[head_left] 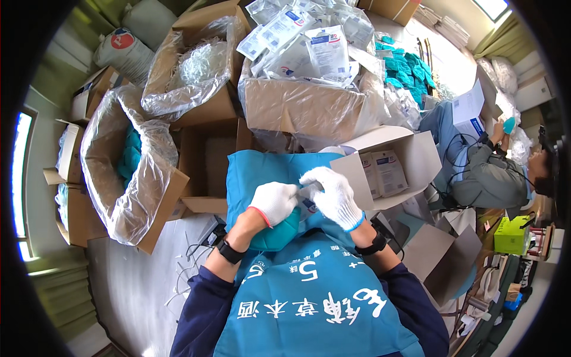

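My left hand (273, 204), in a white knit glove with a red cuff, is closed over my lap. Facing it, my right hand (336, 197) wears a white glove with a blue cuff, its fingers pinched together. Between the fingertips of both is the edge of a small translucent plastic packet (307, 192), largely hidden by the gloves. Below my left hand lies a teal, cup-shaped fabric piece (278, 233), partly covered by that hand and wrist. A blue apron (321, 279) covers my lap and front.
An open white box (416, 157) of printed packets stands right of my hands. Ahead is a heaped carton (303, 107) of packets. Plastic-lined cartons, one with teal pieces (131, 156), stand left. A co-worker (491, 172) sits at right, holding a teal piece.
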Demonstrator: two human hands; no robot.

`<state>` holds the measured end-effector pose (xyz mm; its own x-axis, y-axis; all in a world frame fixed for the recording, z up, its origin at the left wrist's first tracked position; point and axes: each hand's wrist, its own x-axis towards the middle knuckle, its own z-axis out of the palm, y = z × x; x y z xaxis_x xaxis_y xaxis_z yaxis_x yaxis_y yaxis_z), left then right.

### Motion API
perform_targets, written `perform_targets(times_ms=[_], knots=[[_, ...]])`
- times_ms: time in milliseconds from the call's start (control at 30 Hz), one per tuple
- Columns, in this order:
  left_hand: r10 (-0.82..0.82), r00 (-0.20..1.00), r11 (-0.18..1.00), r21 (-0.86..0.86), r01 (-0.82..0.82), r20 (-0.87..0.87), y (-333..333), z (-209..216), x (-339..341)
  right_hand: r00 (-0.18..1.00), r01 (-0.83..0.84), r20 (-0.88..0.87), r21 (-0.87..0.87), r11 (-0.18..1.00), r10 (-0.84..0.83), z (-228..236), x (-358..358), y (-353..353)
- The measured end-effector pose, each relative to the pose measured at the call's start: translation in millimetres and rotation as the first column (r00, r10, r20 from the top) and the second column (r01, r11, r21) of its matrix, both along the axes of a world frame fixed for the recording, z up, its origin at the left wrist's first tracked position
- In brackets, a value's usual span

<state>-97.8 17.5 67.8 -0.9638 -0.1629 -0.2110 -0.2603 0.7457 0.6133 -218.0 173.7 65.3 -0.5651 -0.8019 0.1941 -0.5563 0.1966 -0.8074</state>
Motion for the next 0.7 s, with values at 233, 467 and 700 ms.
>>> perform_targets(times_ms=[233, 467, 700], knots=[[-0.039, 0.981, 0.998, 0.039, 0.048, -0.191, -1.3, -16.0, 0.4, 0.998, 0.063, -0.004, -0.037, 0.997, -0.063, -13.3, 7.5, -2.9], [-0.137, 0.937, 0.958, -0.285, 0.043, -0.32, -5.0, -14.3, 7.9, 0.971, 0.161, 0.169, 0.07, 0.984, -0.171, -50.9, 7.3, -48.0], [-0.241, 0.635, 0.938, -0.345, -0.043, -0.734, 10.5, 61.9, 17.2, 0.603, 0.199, 0.744, 0.207, 0.958, -0.287, -168.2, -19.5, -64.6]])
